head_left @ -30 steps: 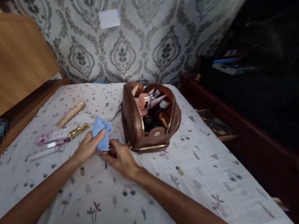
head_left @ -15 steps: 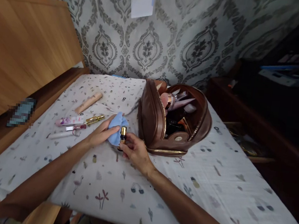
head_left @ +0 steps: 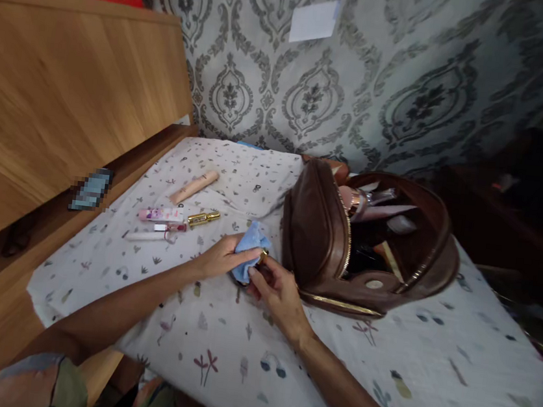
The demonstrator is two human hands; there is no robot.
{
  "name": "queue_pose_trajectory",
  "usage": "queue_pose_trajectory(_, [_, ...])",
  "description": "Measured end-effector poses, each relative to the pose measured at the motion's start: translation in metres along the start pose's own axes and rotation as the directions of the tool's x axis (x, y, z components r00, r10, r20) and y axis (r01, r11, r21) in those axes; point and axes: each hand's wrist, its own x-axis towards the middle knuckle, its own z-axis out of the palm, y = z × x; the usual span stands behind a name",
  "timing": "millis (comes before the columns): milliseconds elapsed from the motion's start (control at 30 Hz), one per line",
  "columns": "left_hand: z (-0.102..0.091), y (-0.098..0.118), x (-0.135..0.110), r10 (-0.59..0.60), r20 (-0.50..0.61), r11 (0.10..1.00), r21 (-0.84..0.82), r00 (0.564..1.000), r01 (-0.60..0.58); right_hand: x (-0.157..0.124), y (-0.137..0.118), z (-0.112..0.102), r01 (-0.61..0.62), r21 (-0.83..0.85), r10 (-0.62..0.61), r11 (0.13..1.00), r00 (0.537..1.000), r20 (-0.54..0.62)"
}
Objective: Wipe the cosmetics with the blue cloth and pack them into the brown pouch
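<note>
here we are over the printed sheet (head_left: 380, 366), both hands meeting just left of the open brown bag (head_left: 315, 228). our left hand (head_left: 220, 261) is closed around the blue cloth (head_left: 248, 248), thumb and fingers bunching it so a fold sticks up towards the wall. our right hand (head_left: 281, 291) comes in from the other side, fingertips pinched on a small gold-capped item (head_left: 263, 254), and only a gold glint of it shows between the cloth and the fingers. the rest is buried, so we cannot tell its body or colour. now the relation that matters: the cloth sits to the left of the item and presses right against it, touching, while the right fingertips hold it from the right and below. the gold end points up and slightly away from us, which suggests a long axis standing roughly upright, though we can't be sure with so little showing. both hands are on the spot, neither nearer than the other; the right has the item, the left has the cloth. the bag's closed flank is just beside the right knuckles, its open mouth facing right, with tubes and brushes inside. well apart to the left lie a beige tube (head_left: 195, 186), a pink tube (head_left: 158, 214), a gold tube (head_left: 204, 218) and a white stick (head_left: 146, 236), all untouched near the wooden panel (head_left: 69, 89).
</note>
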Motion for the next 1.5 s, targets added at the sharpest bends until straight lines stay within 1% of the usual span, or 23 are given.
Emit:
queue_pose_trajectory(133, [0.001,-0.002,0.000,-0.009,-0.008,1.000,0.003,1.000,0.009,0.001,-0.001,0.000,0.047,-0.011,-0.047,0.999,0.999,-0.009])
queue_pose_trajectory(233, [0.000,-0.003,0.000,-0.006,-0.022,1.000,-0.010,1.000,0.005,0.001,0.001,0.002,0.049,0.021,-0.049,0.999,0.999,-0.023])
queue_pose_trajectory(300, [-0.002,-0.004,0.000,-0.041,-0.006,0.997,-0.071,0.999,0.040,0.001,0.001,0.004,0.065,0.057,-0.063,0.996,0.997,-0.043])
queue_pose_trajectory(367, [-0.006,-0.006,0.001,-0.088,0.049,0.984,-0.152,0.995,0.094,-0.001,0.000,0.006,0.116,0.070,-0.110,0.991,0.990,-0.085])
queue_pose_trajectory(467, [-0.012,-0.008,0.002,-0.109,0.129,0.962,-0.235,0.986,0.137,-0.005,-0.002,0.008,0.200,0.031,-0.190,0.979,0.961,-0.201])
queue_pose_trajectory(567, [-0.016,-0.009,0.003,-0.100,0.180,0.935,-0.320,0.979,0.155,-0.008,-0.003,0.010,0.249,0.032,-0.228,0.968,0.925,-0.305])
queue_pose_trajectory(667, [-0.017,-0.009,0.003,-0.101,0.197,0.916,-0.365,0.975,0.168,-0.010,-0.004,0.012,0.285,0.046,-0.252,0.957,0.904,-0.347])
queue_pose_trajectory(800, [-0.014,-0.008,0.004,-0.099,0.197,0.914,-0.370,0.976,0.167,-0.009,-0.006,0.012,0.304,0.034,-0.270,0.952,0.887,-0.376])
queue_pose_trajectory(867, [-0.013,-0.009,0.003,-0.101,0.183,0.921,-0.355,0.978,0.161,-0.008,-0.008,0.012,0.299,0.047,-0.260,0.953,0.889,-0.376])
queue_pose_trajectory(967, [-0.012,-0.008,0.003,-0.105,0.122,0.934,-0.328,0.987,0.140,-0.008,-0.010,0.010,0.276,0.041,-0.243,0.960,0.900,-0.363])
queue_pose_trajectory(1133, [-0.012,-0.007,0.004,-0.119,0.022,0.957,-0.262,0.993,0.121,-0.012,-0.012,0.009,0.233,-0.109,-0.256,0.966,0.914,-0.315])
queue_pose_trajectory(1233, [-0.012,-0.009,0.005,-0.103,-0.031,0.971,-0.222,0.994,0.094,-0.014,-0.010,0.008,0.220,-0.158,-0.260,0.962,0.914,-0.310])
queue_pose_trajectory(1400, [-0.014,-0.013,0.006,-0.066,-0.073,0.977,-0.209,0.995,0.050,-0.013,-0.005,0.007,0.170,-0.198,-0.226,0.965,0.925,-0.307])
queue_pose_trajectory(1500, [-0.015,-0.012,0.007,-0.056,-0.062,0.974,-0.222,0.996,0.041,-0.013,-0.004,0.006,0.145,-0.184,-0.199,0.972,0.925,-0.323])
